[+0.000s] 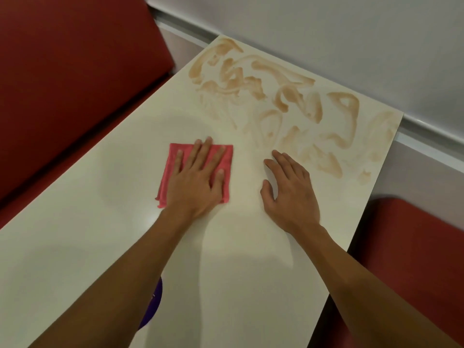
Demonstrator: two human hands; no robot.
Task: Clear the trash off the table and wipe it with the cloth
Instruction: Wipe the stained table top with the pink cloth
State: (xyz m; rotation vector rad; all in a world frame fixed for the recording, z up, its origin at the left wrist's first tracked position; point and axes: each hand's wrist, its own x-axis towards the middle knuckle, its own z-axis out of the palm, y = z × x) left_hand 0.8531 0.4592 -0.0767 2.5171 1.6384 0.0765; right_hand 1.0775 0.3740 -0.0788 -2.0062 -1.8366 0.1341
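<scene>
A folded pink cloth [173, 167] lies flat on the cream table [100, 197], near its middle. My left hand [195, 179] presses down on the cloth with straight, spread fingers. My right hand [288, 189] rests on the bare tabletop just right of the cloth, fingers spread and holding nothing. Brown smeared stains [288, 104] cover the far end of the table, beyond both hands. The nearest smears start right by my right fingertips.
Red bench seats flank the table on the left [62, 96] and the right [414, 234]. A pale wall [351, 33] runs along the table's far end. A purple round object [153, 305] peeks out from under my left forearm.
</scene>
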